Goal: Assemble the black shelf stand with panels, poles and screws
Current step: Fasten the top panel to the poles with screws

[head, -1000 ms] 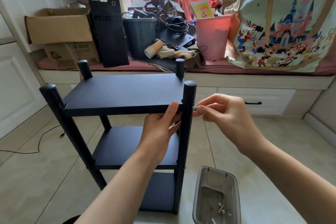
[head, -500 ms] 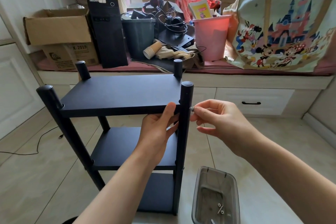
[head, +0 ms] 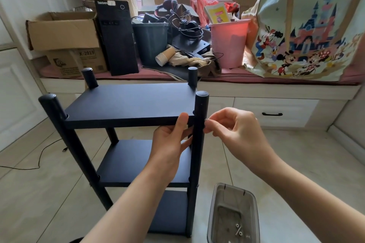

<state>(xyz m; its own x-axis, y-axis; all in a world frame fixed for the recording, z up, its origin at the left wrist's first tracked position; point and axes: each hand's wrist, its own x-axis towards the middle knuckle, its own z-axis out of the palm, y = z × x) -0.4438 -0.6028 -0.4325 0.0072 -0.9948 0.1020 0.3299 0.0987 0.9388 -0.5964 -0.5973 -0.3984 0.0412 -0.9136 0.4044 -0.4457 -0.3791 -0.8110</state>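
Observation:
The black shelf stand [head: 126, 104] stands upright on the tiled floor, with three panels between four round poles. My left hand [head: 169, 144] grips the front edge of the top panel from below, thumb up on the edge, just left of the near right pole [head: 199, 144]. My right hand [head: 231, 126] pinches a small silver screw [head: 206, 120] against the right side of that pole, level with the top panel. The screw is mostly hidden by my fingertips.
A clear plastic box [head: 233, 215] with a few loose screws sits on the floor at the lower right. Behind the stand runs a window seat [head: 256, 89] piled with cardboard boxes, a black computer tower [head: 116, 37], a pink bucket [head: 229, 43] and a large printed bag [head: 308, 29]. A cable [head: 39, 156] lies on the floor at left.
My right hand's fingertips have turned and moved in closer against the pole at the screw. My left hand keeps its hold on the top panel.

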